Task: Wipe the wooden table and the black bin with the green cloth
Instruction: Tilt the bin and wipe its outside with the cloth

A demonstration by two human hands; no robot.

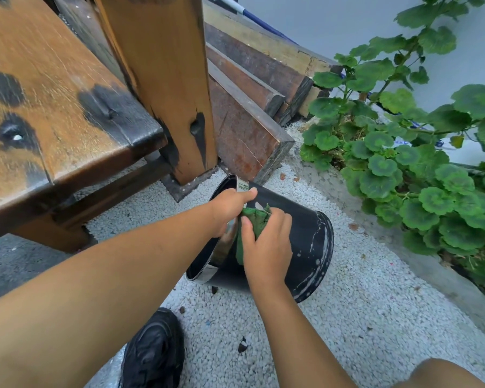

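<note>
Black bin [305,242] lies tipped on gravel, right of the table [53,88]; left hand [230,208] grips its rim, right hand [266,242] presses green cloth [254,222] on its side; best wipe toward the streaked base

One black bin [305,242], one green cloth [254,222], one wooden counter [53,107] and one black shoe [154,351] show. Two hands: left hand [230,208], right hand [266,247]. One leafy plant [403,152] and several stacked wooden beams [249,88].

My left hand [230,208] grips the shiny rim of the tipped black plastic bin [308,247] on pale gravel [375,317], while my right hand [266,245] presses the crumpled green cloth [254,219] against its side.
</note>
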